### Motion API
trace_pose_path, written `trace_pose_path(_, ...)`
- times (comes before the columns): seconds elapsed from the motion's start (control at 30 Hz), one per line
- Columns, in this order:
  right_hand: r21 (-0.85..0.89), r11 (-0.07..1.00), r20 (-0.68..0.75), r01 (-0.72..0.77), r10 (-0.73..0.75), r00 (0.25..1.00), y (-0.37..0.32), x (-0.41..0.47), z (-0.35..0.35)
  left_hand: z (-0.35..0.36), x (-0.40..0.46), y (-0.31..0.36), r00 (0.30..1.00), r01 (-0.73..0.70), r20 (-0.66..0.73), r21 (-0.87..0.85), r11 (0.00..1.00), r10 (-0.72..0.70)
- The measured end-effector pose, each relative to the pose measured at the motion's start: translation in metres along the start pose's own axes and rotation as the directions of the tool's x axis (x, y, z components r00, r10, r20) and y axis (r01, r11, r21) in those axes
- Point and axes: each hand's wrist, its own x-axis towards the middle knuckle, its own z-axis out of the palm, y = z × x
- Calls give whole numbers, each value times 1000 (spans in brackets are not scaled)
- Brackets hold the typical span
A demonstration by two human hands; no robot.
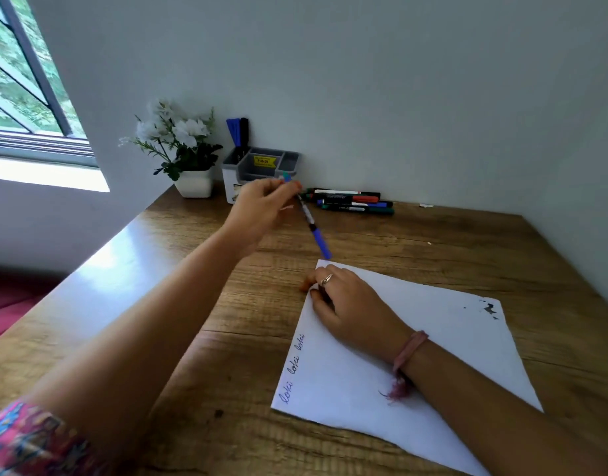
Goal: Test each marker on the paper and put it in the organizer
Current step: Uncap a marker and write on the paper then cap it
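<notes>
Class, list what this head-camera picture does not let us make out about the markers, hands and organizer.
- Blue marker in the left hand: motion-blurred, label unreadable.
- Right hand on the paper: curled fingers hide anything underneath.
- Organizer: sticker print too small.
- Markers by the wall: overlapping, count uncertain.

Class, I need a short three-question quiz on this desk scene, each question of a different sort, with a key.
1. True or false: the left hand holds a blue-capped marker above the wooden table.
2. Where do the loose markers lie? A) on the white paper sheet B) by the wall, right of the grey desk organizer C) in the white flower pot
3. Fill in: the right hand rests on the ____.

Key: 1 true; 2 B; 3 paper.
</notes>
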Motion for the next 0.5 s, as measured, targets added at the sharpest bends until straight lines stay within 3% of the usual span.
trace_pose_path(0.07, 15, 1000, 8, -13, 12, 1000, 0, 1, 0, -12, -12, 10, 999, 31, -2, -219, 975, -32)
trace_pose_path(0.2, 42, 998, 25, -47, 46, 999, -3, 0, -3, -23, -32, 12, 997, 76, 20, -429, 900, -74)
trace_pose_path(0.37, 203, 971, -15, -128, 134, 991, -6, -2, -7, -13, -42, -4, 978, 203, 140, -461, 864, -155)
trace_pose_path(0.5, 499, 857, -150, -128, 230, 962, -20, 0, -17, -4, -48, -3, 962, 237, 244, -504, 830, -127)
